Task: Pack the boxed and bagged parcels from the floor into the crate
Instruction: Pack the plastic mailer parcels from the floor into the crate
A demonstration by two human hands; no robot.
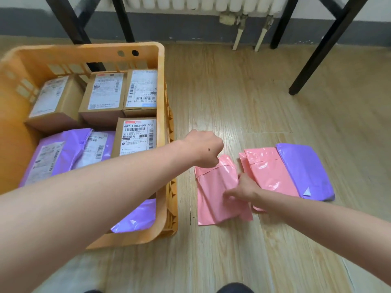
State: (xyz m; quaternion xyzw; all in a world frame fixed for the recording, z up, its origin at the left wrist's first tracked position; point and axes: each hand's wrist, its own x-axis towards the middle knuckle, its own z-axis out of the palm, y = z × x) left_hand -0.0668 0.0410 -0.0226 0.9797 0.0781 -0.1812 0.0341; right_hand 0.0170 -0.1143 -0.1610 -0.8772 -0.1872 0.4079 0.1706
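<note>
An orange crate (163, 132) stands on the floor at the left, holding several brown boxes (101, 98) with labels and purple bagged parcels (69, 149). To its right on the floor lie a pink bag (213, 197), a second pink bag (268, 170) and a purple bag (304, 170). My left hand (205, 149) reaches across the crate's rim, fingers curled down at the top edge of the nearer pink bag. My right hand (243, 189) rests on that bag's right edge, fingers bent onto it.
Black table legs (321, 45) stand at the back and right. A radiator with pipes (239, 37) runs along the far wall. Wooden floor stretches in front of and to the right of the bags. My shoe tips (232, 288) show at the bottom edge.
</note>
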